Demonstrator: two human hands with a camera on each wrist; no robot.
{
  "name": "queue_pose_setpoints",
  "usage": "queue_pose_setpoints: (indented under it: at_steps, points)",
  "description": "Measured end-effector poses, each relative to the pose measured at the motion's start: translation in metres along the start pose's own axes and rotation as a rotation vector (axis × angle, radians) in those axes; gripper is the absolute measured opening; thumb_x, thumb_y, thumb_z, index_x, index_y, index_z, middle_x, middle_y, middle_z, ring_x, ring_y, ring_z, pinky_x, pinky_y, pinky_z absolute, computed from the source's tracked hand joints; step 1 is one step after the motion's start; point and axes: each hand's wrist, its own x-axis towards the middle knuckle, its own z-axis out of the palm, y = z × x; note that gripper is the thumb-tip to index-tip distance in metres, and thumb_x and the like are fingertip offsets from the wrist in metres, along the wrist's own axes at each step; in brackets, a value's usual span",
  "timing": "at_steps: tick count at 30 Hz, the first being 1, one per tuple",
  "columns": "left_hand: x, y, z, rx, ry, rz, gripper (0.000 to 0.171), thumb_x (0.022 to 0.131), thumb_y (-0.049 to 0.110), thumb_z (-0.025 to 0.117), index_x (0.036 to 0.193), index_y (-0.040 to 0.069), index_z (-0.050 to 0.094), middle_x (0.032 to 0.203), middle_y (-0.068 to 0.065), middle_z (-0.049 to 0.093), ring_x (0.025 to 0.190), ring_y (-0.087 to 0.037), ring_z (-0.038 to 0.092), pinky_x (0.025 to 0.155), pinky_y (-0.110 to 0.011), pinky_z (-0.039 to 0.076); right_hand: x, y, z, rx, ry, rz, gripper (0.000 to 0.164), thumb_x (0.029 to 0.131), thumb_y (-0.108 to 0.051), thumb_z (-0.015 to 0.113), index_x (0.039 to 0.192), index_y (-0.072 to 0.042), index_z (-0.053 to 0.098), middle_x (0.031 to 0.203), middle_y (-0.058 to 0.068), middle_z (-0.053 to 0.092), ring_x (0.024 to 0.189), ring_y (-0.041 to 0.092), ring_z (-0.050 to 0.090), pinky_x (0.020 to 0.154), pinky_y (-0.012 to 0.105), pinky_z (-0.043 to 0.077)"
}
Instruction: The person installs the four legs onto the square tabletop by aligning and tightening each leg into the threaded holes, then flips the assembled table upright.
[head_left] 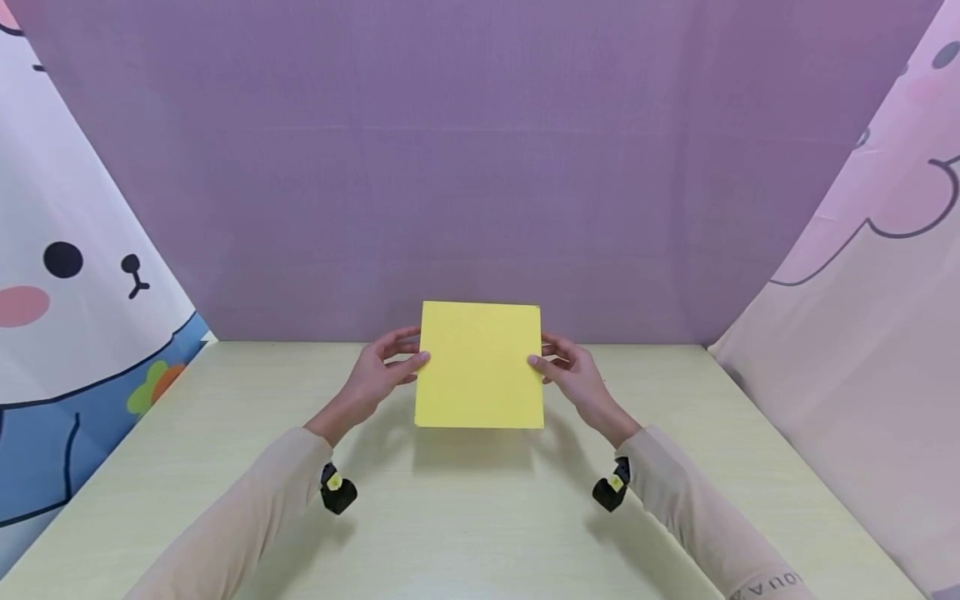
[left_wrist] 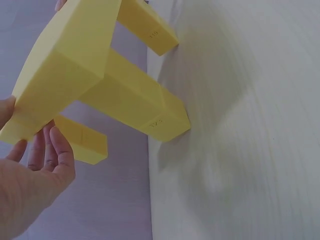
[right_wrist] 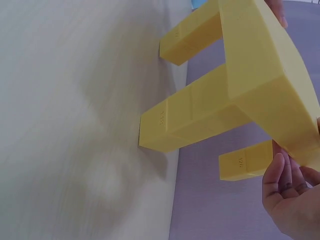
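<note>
A small yellow stool-like piece [head_left: 480,367] with a square top is centred near the far side of the table, held between both hands. Below its top, the left wrist view shows block-shaped legs [left_wrist: 140,100] marked with small printed characters. My left hand [head_left: 372,377] grips the left edge, thumb on the top and fingers underneath. On the opposite edge, my right hand [head_left: 583,382] pinches the top in the same way. From the head view the top hides the legs. The near legs reach down to the table surface; whether every foot touches it I cannot tell.
The pale wood-grain table [head_left: 465,533] ends at a purple cloth backdrop [head_left: 480,167] just behind the piece. Printed cartoon cloths hang at the left [head_left: 82,333] and right [head_left: 870,333]. Each wrist carries a small black camera mount [head_left: 339,490].
</note>
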Motion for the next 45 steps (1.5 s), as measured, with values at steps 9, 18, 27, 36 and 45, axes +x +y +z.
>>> queue_pose_setpoints:
  at_steps: [9, 18, 27, 36, 45]
  points:
    - [0.002, 0.002, -0.001, 0.044, -0.007, -0.018, 0.056, 0.083, 0.028, 0.067, 0.132, 0.016, 0.045, 0.12, -0.015, 0.053, 0.1, -0.02, 0.059, 0.085, -0.039, 0.051, 0.0, -0.001, 0.001, -0.002, 0.02, 0.009, 0.05, 0.085, -0.016, 0.064, 0.131, -0.006, 0.047, 0.103, 0.007, 0.053, 0.082, 0.011, 0.055, 0.067, 0.023, 0.047]
    - [0.002, 0.005, -0.001, 0.073, -0.009, -0.049, 0.057, 0.082, 0.031, 0.067, 0.132, 0.016, 0.045, 0.123, -0.014, 0.053, 0.103, -0.021, 0.058, 0.081, -0.034, 0.053, 0.001, -0.002, 0.0, -0.014, 0.018, 0.029, 0.049, 0.086, -0.017, 0.063, 0.131, -0.006, 0.047, 0.104, 0.007, 0.053, 0.084, 0.011, 0.054, 0.069, 0.026, 0.047]
    - [0.005, 0.004, 0.0, 0.113, 0.003, -0.078, 0.06, 0.08, 0.037, 0.068, 0.132, 0.017, 0.045, 0.122, -0.013, 0.055, 0.098, -0.021, 0.06, 0.078, -0.032, 0.053, 0.004, -0.001, 0.0, -0.012, 0.029, 0.044, 0.048, 0.086, -0.016, 0.062, 0.13, -0.004, 0.048, 0.101, 0.005, 0.052, 0.08, 0.01, 0.053, 0.069, 0.027, 0.048]
    - [0.007, 0.002, 0.002, 0.063, 0.037, -0.071, 0.058, 0.08, 0.035, 0.069, 0.13, 0.017, 0.048, 0.12, -0.013, 0.056, 0.098, -0.02, 0.06, 0.083, -0.036, 0.052, 0.009, 0.0, 0.002, 0.015, 0.047, 0.063, 0.047, 0.086, -0.017, 0.063, 0.129, -0.004, 0.049, 0.109, 0.011, 0.055, 0.084, 0.01, 0.057, 0.069, 0.025, 0.05]
    - [0.009, -0.006, 0.004, -0.014, 0.083, -0.065, 0.05, 0.082, 0.032, 0.068, 0.126, 0.017, 0.052, 0.117, -0.011, 0.056, 0.096, -0.013, 0.06, 0.083, -0.033, 0.051, 0.011, 0.002, 0.002, 0.06, 0.009, 0.082, 0.046, 0.089, -0.012, 0.058, 0.131, -0.002, 0.046, 0.114, 0.011, 0.053, 0.086, 0.009, 0.055, 0.07, 0.022, 0.05]
